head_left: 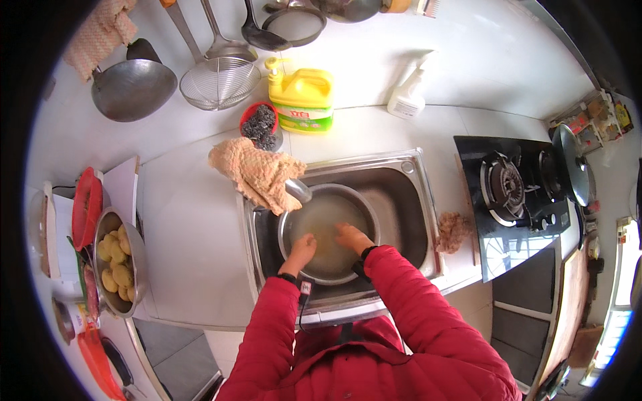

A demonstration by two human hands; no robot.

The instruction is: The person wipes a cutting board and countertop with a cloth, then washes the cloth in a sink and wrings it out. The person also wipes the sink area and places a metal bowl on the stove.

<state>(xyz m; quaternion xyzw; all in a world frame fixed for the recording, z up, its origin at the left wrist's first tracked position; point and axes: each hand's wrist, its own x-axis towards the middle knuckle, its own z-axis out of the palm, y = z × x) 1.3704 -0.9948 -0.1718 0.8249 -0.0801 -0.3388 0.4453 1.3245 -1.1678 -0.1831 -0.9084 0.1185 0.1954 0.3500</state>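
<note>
A round metal basin [376, 219] stands inside the stainless steel sink [403, 203]. Cloudy, pale brownish water [323, 213] fills much of it. My left hand [302, 250] is at the basin's left side, with its fingertips at the water. Opposite it, my right hand [352, 237] has its fingers partly under the surface. The murky water hides whether either hand holds anything. Over the basin's far left edge reaches a metal faucet [299, 190], draped with a peach-coloured cloth [258, 173].
Behind the sink stand a yellow detergent jug [303, 100], a red cup with steel-wool scourers [261, 122] and a white spray bottle [407, 95]. A brown mesh scrubber [453, 232] lies beside the black gas stove [521, 200]. At left, a metal bowl [136, 270] holds several potatoes [120, 274].
</note>
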